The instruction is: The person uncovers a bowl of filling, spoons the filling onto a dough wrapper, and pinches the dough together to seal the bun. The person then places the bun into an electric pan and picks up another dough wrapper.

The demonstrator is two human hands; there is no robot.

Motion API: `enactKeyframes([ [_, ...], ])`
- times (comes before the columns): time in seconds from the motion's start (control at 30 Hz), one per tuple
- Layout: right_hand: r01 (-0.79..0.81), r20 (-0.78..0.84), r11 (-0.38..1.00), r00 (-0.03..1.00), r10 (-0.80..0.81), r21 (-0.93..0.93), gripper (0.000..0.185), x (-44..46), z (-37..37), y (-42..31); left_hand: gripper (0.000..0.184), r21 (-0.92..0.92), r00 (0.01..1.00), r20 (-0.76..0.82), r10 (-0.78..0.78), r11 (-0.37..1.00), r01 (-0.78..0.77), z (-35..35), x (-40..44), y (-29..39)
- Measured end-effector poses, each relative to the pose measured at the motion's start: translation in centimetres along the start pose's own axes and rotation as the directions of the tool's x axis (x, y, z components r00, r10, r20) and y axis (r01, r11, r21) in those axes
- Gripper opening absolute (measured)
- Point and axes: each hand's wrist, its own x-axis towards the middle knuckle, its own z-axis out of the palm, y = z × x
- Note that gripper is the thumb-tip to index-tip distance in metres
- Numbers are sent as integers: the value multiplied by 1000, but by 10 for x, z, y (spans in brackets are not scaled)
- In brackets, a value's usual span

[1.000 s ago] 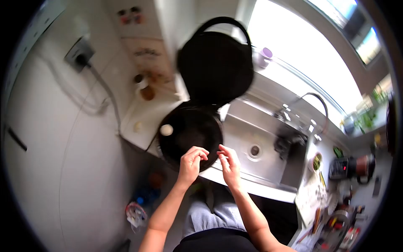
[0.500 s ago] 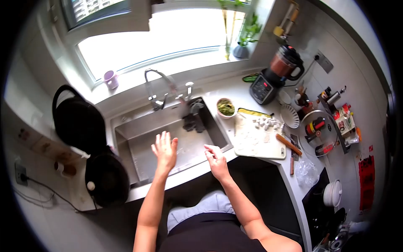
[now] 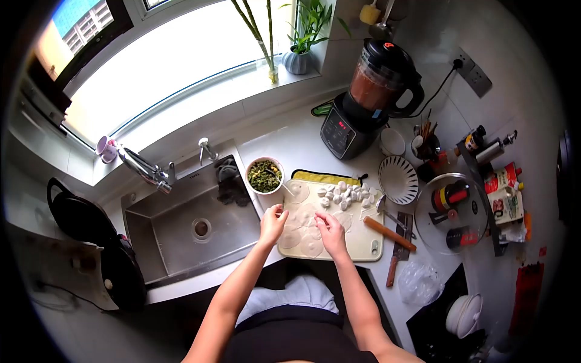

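My left hand (image 3: pixel 273 224) hovers at the left edge of a cream cutting board (image 3: pixel 357 248), its fingers curled together; anything between them is too small to make out. Over the middle of the board, my right hand (image 3: pixel 331 233) has its thumb and fingers slightly apart, holding nothing visible. Flat dough rounds (image 3: pixel 311 242) lie under and around both hands. Small floured dough pieces (image 3: pixel 345 195) are grouped at the board's back right. Behind my left hand stands a bowl of green filling (image 3: pixel 264 176) with a spoon in it. A wooden rolling pin (image 3: pixel 389 233) rests across the right edge.
The steel sink (image 3: pixel 181 242) is at left, beside an open black electric pan (image 3: pixel 121 272). A blender (image 3: pixel 372 91) stands at the back. To the right are a striped bowl (image 3: pixel 398 179), a cleaver (image 3: pixel 399 251), a glass lid (image 3: pixel 451 212) and a plastic bag (image 3: pixel 420 283).
The view has swung right, from the black pan past the sink to the board. Both hands are now over the board, and my left hand's spread fingers have curled in.
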Motion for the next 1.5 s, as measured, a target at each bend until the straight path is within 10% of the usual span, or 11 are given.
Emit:
enactKeyframes([
  [0.4,-87,178,996,981,81,29,25,53,-2,16,28,-10,774,-479,-415,884,467,64,59,25],
  [0.67,-129,208,991,971,119,32,26,53,-4,23,13,-210,738,-607,-294,955,208,77,53,3],
  [0.77,-117,188,993,975,117,-11,24,52,2,23,9,-497,839,-458,-293,867,32,65,33,15],
  [0.83,-86,136,996,987,86,0,29,50,8,28,7,-904,900,-109,-422,419,87,50,19,14],
  [0.97,-303,163,927,949,271,222,38,48,24,29,13,-966,910,254,-329,-43,254,16,-15,26],
  [1.07,-591,459,570,805,375,571,37,44,23,14,32,-931,895,364,-259,-65,359,3,-26,36],
  [1.27,-373,242,656,927,286,656,30,29,8,-19,55,-863,861,505,49,7,506,7,-30,51],
  [1.5,-254,135,869,967,216,425,31,23,7,-24,56,-863,864,503,9,-43,503,31,-22,49],
])
